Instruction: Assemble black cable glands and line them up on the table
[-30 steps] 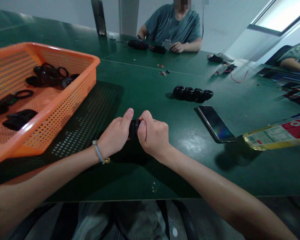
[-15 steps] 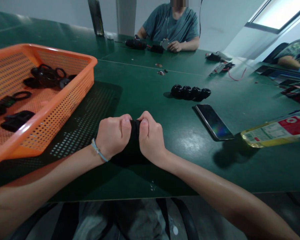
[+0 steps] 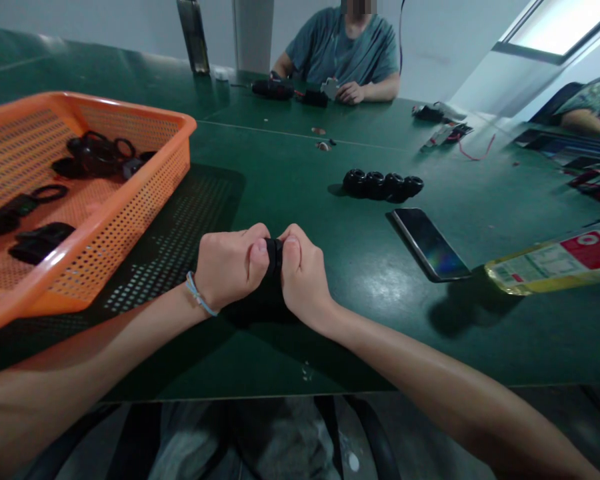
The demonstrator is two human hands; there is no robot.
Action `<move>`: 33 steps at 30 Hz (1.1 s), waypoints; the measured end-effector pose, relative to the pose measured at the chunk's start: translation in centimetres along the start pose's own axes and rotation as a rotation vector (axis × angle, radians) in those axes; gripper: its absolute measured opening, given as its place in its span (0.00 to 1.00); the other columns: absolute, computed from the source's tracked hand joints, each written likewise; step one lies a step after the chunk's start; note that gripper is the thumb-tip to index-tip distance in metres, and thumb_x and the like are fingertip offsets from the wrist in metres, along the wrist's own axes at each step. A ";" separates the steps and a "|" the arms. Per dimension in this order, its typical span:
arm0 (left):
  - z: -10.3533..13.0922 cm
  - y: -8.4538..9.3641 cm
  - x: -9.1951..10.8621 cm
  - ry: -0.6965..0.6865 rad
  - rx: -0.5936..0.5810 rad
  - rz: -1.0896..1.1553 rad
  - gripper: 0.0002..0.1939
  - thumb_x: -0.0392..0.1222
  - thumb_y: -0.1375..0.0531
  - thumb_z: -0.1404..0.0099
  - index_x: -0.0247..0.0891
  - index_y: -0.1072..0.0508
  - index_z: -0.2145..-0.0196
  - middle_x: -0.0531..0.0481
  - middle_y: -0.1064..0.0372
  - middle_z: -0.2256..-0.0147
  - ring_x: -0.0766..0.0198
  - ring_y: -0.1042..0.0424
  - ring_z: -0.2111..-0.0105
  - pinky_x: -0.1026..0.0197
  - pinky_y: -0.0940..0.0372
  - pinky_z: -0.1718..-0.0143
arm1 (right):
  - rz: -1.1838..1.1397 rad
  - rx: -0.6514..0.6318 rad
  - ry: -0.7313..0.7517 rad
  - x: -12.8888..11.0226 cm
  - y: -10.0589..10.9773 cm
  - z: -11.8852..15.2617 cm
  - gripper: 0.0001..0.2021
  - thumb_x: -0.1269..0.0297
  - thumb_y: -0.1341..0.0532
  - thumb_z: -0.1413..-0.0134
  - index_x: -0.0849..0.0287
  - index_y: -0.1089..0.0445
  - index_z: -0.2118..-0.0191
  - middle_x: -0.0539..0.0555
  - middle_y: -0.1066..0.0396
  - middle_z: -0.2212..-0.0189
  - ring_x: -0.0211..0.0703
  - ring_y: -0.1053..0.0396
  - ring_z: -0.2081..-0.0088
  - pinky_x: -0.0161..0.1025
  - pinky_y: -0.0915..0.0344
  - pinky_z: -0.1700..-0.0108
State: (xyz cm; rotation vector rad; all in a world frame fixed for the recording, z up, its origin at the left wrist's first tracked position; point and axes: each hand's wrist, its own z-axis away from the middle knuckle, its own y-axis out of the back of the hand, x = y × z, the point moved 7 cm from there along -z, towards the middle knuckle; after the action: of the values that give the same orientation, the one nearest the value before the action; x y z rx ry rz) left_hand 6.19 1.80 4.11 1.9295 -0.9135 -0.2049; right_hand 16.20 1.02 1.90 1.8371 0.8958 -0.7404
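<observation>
one black part (image 3: 275, 255) was clasped between the left hand (image 3: 231, 263) and the right hand (image 3: 304, 277), in from the front edge of the desk (image 3: 280, 180). its long axis, mostly hidden by the grip, seemed to run from hand to hand, roughly along that edge, with neither hand nearer. toward the far edge, beyond the right hand, lay four rounded black pieces (image 3: 376, 185) in a row.

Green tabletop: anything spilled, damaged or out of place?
No spill visible. Small pale marks blemish the green tabletop near its front edge; scuffs or residue, can't tell. The red-labelled plastic bottle appears sharply tilted, possibly lens distortion. The left hand and right hand mostly cover the small black part they hold.
</observation>
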 end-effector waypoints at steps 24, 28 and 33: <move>0.3 -0.1 -0.4 0.123 0.034 0.163 0.23 0.40 0.62 0.35 0.35 0.31 0.75 0.49 0.35 0.82 0.65 0.37 0.82 0.62 0.47 0.79 | 0.002 0.056 0.165 -0.9 0.2 0.1 0.10 0.66 0.59 0.44 0.55 0.49 0.75 0.45 0.48 0.84 0.34 0.47 0.83 0.33 0.52 0.79; 0.1 0.1 0.0 0.019 0.038 0.040 0.24 0.42 0.63 0.35 0.36 0.32 0.76 0.50 0.37 0.84 0.64 0.38 0.83 0.62 0.48 0.80 | -0.089 0.042 0.045 -0.1 -0.1 0.3 0.11 0.66 0.58 0.45 0.54 0.49 0.76 0.45 0.49 0.84 0.34 0.47 0.81 0.34 0.53 0.77; 0.1 0.1 0.0 -0.006 0.016 0.024 0.22 0.41 0.62 0.36 0.36 0.34 0.77 0.49 0.35 0.83 0.64 0.37 0.82 0.62 0.47 0.79 | -0.129 0.019 0.019 0.1 -0.2 0.3 0.10 0.65 0.58 0.44 0.54 0.49 0.76 0.45 0.48 0.83 0.35 0.47 0.81 0.35 0.53 0.76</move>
State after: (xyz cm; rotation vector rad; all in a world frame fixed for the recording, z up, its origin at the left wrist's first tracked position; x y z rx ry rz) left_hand 6.09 1.74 4.12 1.9330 -0.9445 -0.1899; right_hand 16.01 0.81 1.63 1.8189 1.0306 -0.8148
